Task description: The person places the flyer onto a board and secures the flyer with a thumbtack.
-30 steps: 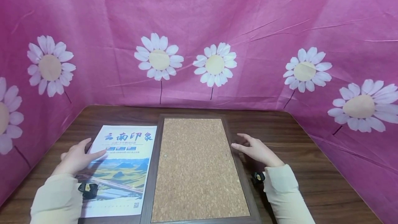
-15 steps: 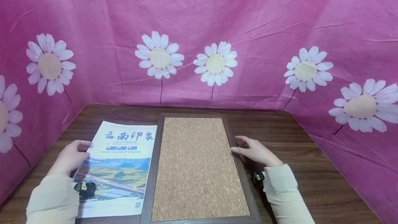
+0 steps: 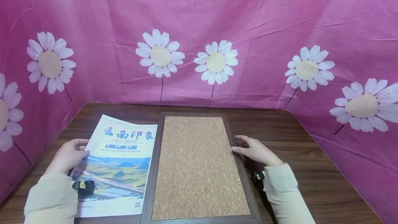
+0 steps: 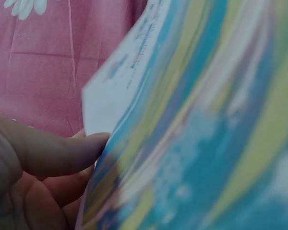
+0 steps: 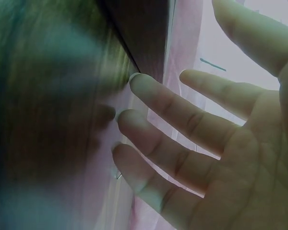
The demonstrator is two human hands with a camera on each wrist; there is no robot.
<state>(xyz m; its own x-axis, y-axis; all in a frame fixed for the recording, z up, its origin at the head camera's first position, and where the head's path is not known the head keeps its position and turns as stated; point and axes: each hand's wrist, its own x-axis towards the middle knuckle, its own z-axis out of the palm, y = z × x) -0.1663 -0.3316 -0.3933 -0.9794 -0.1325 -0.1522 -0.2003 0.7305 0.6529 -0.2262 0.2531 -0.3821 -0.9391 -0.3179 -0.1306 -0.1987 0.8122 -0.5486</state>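
Observation:
A printed poster sheet (image 3: 124, 168) with large Chinese characters and a landscape photo lies on the left side. At its left edge my left hand (image 3: 66, 155) pinches it, thumb on the printed face and fingers behind, as the left wrist view shows on the sheet (image 4: 192, 143). The sheet's left side is raised and bowed. Beside it lies a cork board (image 3: 199, 168) in a dark wooden frame. My right hand (image 3: 256, 149) is at the frame's right edge; in the right wrist view its fingers (image 5: 182, 110) are extended and spread, gripping nothing.
The dark wood-grain table (image 3: 311, 168) lies beneath everything. A pink cloth backdrop (image 3: 258, 20) with printed daisies encloses its back and both sides. A small black device (image 3: 84, 187) is at the left wrist, another black device (image 3: 257, 177) at the right.
My left hand has moved from over the sheet to its left edge and taken hold of it. The sheet's upper-left corner has risen. My right hand has moved only slightly.

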